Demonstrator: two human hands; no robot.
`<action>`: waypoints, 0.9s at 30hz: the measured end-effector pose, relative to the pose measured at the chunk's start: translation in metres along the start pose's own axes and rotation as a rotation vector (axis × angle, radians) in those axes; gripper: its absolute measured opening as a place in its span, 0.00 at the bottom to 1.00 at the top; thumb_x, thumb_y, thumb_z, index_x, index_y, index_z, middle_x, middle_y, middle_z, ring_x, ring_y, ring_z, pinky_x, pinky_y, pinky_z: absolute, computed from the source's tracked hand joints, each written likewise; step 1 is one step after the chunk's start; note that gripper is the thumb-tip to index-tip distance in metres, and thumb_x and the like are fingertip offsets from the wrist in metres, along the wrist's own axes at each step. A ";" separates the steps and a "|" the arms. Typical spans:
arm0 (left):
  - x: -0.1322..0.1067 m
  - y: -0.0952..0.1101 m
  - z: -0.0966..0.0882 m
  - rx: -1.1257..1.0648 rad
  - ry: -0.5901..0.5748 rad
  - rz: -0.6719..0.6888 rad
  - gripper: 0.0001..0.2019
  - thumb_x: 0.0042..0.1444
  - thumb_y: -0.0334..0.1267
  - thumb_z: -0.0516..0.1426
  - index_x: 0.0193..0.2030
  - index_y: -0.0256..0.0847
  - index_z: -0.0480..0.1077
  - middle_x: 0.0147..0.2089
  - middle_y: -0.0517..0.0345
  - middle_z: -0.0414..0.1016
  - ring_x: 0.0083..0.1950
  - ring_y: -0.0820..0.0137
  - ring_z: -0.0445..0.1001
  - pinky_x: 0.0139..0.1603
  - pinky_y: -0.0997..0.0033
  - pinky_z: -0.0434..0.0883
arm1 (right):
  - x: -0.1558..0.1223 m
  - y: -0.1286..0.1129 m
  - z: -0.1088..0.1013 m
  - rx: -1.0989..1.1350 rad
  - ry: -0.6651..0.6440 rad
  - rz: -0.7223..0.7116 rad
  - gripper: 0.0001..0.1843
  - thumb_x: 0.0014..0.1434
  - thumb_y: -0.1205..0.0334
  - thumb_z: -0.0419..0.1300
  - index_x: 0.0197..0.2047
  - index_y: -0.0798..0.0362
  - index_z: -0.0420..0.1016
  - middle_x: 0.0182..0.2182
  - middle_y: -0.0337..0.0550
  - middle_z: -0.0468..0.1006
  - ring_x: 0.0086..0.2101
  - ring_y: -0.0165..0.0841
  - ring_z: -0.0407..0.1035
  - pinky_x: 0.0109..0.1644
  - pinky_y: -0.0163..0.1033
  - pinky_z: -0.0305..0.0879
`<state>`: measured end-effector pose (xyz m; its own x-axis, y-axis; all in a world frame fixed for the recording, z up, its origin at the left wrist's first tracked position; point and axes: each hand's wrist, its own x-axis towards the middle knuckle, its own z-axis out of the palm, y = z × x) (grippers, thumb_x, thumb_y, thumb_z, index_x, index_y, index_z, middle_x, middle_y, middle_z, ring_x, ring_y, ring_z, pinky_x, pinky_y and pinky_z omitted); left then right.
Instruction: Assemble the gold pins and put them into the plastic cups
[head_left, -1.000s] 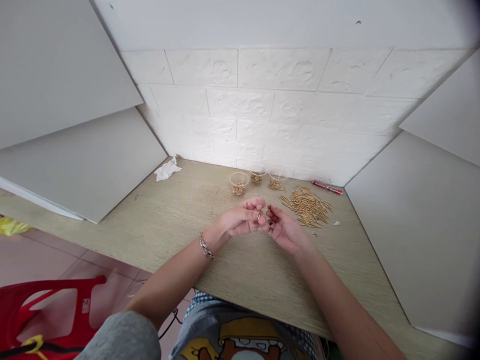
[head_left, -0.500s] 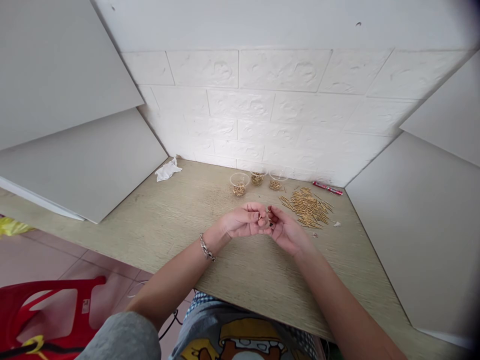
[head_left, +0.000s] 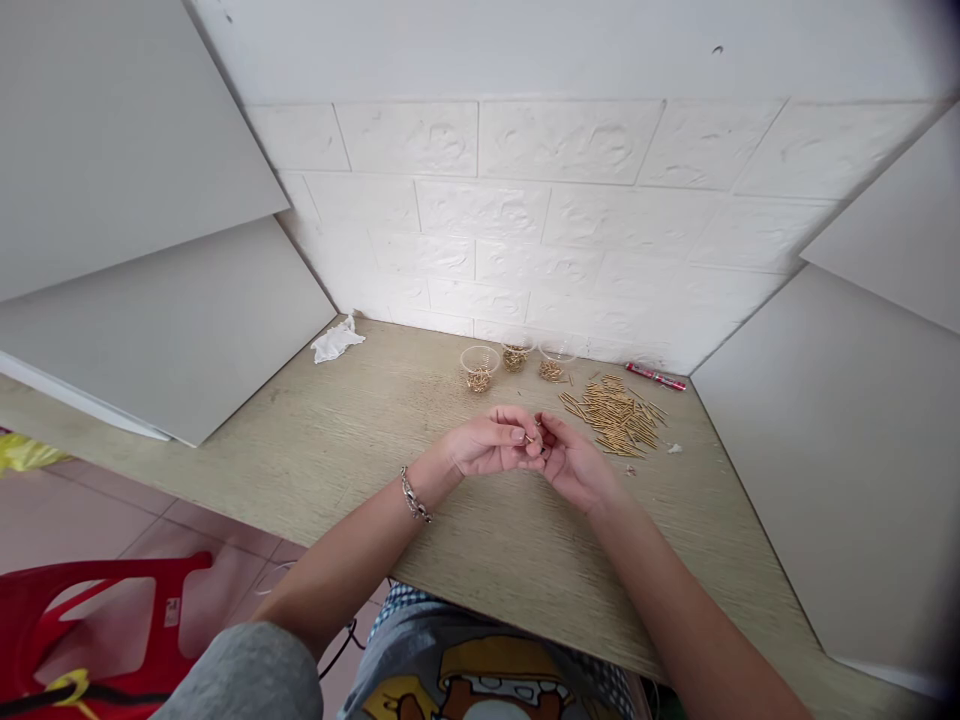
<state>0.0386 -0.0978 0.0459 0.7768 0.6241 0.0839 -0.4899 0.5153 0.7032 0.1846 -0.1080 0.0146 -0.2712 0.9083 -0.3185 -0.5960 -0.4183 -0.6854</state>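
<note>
You had two hands (head_left: 491,445) at the frame's centre, with one bracelet (head_left: 415,495); three clear cups (head_left: 480,370) above them; one heap of gold pins (head_left: 613,416), too many to count, right of centre; one red chair (head_left: 161,610) at lower left.

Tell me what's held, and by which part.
The left hand pinches a small gold-coloured piece, too small to tell whether by an end or the middle. Whether the right hand holds anything cannot be told.

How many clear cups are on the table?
3. The left cup is in front, the middle cup is a bit farther back, and the right cup is closest to the gold pile. I see no others.
</note>
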 end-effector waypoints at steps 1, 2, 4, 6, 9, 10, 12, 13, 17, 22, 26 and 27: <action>0.000 0.001 0.001 0.008 0.003 -0.007 0.10 0.37 0.35 0.65 0.25 0.35 0.70 0.20 0.60 0.69 0.24 0.76 0.69 0.33 0.72 0.67 | 0.000 0.000 0.000 -0.001 -0.002 0.004 0.06 0.48 0.60 0.62 0.31 0.52 0.72 0.22 0.36 0.72 0.22 0.27 0.65 0.27 0.34 0.65; 0.001 0.001 0.002 0.014 0.005 -0.013 0.09 0.37 0.35 0.65 0.25 0.34 0.71 0.20 0.60 0.69 0.23 0.76 0.69 0.33 0.72 0.67 | 0.000 0.000 0.000 -0.001 -0.002 0.007 0.06 0.48 0.60 0.62 0.31 0.52 0.72 0.22 0.36 0.72 0.22 0.27 0.65 0.27 0.34 0.64; 0.001 0.002 0.003 0.018 0.004 -0.015 0.08 0.37 0.34 0.65 0.25 0.34 0.71 0.19 0.60 0.69 0.23 0.76 0.69 0.33 0.72 0.67 | 0.000 0.001 0.000 0.000 0.001 0.008 0.06 0.49 0.60 0.62 0.31 0.53 0.72 0.22 0.36 0.72 0.22 0.26 0.65 0.27 0.34 0.64; 0.002 0.002 0.005 0.013 0.000 -0.003 0.08 0.38 0.33 0.64 0.25 0.34 0.71 0.20 0.60 0.69 0.23 0.77 0.69 0.32 0.73 0.67 | 0.001 0.002 -0.001 0.004 0.004 0.004 0.06 0.49 0.60 0.62 0.31 0.53 0.72 0.22 0.37 0.72 0.22 0.26 0.65 0.28 0.33 0.64; 0.002 0.001 0.005 0.002 0.003 0.012 0.07 0.38 0.33 0.64 0.25 0.34 0.71 0.21 0.60 0.70 0.25 0.76 0.69 0.32 0.74 0.67 | 0.002 0.002 -0.002 0.004 0.002 -0.002 0.06 0.49 0.60 0.62 0.31 0.53 0.72 0.22 0.37 0.72 0.23 0.26 0.65 0.28 0.33 0.64; 0.002 0.001 0.005 -0.006 0.005 0.015 0.07 0.38 0.33 0.64 0.25 0.35 0.71 0.21 0.60 0.70 0.25 0.76 0.70 0.32 0.74 0.67 | 0.002 0.002 -0.002 0.001 0.000 -0.003 0.07 0.49 0.60 0.62 0.31 0.53 0.72 0.22 0.37 0.72 0.23 0.26 0.65 0.28 0.33 0.65; 0.001 0.000 0.004 -0.027 0.007 0.017 0.06 0.38 0.32 0.64 0.24 0.35 0.71 0.22 0.60 0.71 0.26 0.76 0.70 0.35 0.73 0.68 | 0.003 0.003 -0.003 -0.010 -0.003 -0.004 0.07 0.49 0.60 0.62 0.32 0.53 0.72 0.22 0.37 0.72 0.23 0.26 0.66 0.27 0.33 0.65; 0.001 0.000 0.004 -0.035 0.008 0.016 0.06 0.38 0.32 0.64 0.24 0.35 0.71 0.23 0.60 0.71 0.27 0.76 0.71 0.36 0.72 0.68 | 0.003 0.003 -0.004 -0.015 -0.006 -0.004 0.07 0.49 0.60 0.62 0.32 0.53 0.72 0.22 0.37 0.72 0.23 0.27 0.66 0.27 0.33 0.65; 0.001 -0.001 0.004 -0.043 0.024 0.012 0.07 0.37 0.33 0.64 0.25 0.35 0.70 0.23 0.60 0.70 0.27 0.76 0.70 0.37 0.71 0.69 | 0.004 0.003 -0.005 -0.042 -0.023 -0.010 0.08 0.49 0.59 0.62 0.32 0.52 0.72 0.23 0.37 0.72 0.24 0.27 0.67 0.27 0.33 0.65; 0.001 -0.002 0.001 -0.013 0.019 0.019 0.08 0.38 0.34 0.64 0.25 0.34 0.70 0.23 0.60 0.70 0.27 0.75 0.71 0.36 0.71 0.69 | 0.003 0.002 -0.003 -0.027 0.003 -0.008 0.06 0.49 0.60 0.62 0.31 0.52 0.72 0.23 0.36 0.72 0.24 0.26 0.66 0.28 0.33 0.66; 0.002 -0.002 0.000 0.019 0.004 0.009 0.08 0.37 0.33 0.64 0.27 0.35 0.71 0.24 0.59 0.71 0.27 0.75 0.71 0.35 0.73 0.68 | 0.001 0.001 -0.001 -0.011 -0.006 -0.014 0.06 0.49 0.60 0.62 0.30 0.53 0.72 0.22 0.36 0.72 0.23 0.25 0.64 0.27 0.32 0.64; 0.002 -0.001 0.001 0.021 0.001 0.004 0.09 0.37 0.33 0.64 0.28 0.35 0.72 0.24 0.59 0.71 0.27 0.75 0.71 0.35 0.73 0.68 | 0.000 0.001 -0.001 -0.014 -0.011 -0.016 0.06 0.49 0.60 0.62 0.30 0.53 0.72 0.22 0.35 0.71 0.22 0.25 0.63 0.27 0.32 0.64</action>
<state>0.0411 -0.0976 0.0454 0.7746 0.6267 0.0854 -0.4840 0.5004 0.7179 0.1849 -0.1080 0.0136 -0.2699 0.9147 -0.3006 -0.5898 -0.4039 -0.6993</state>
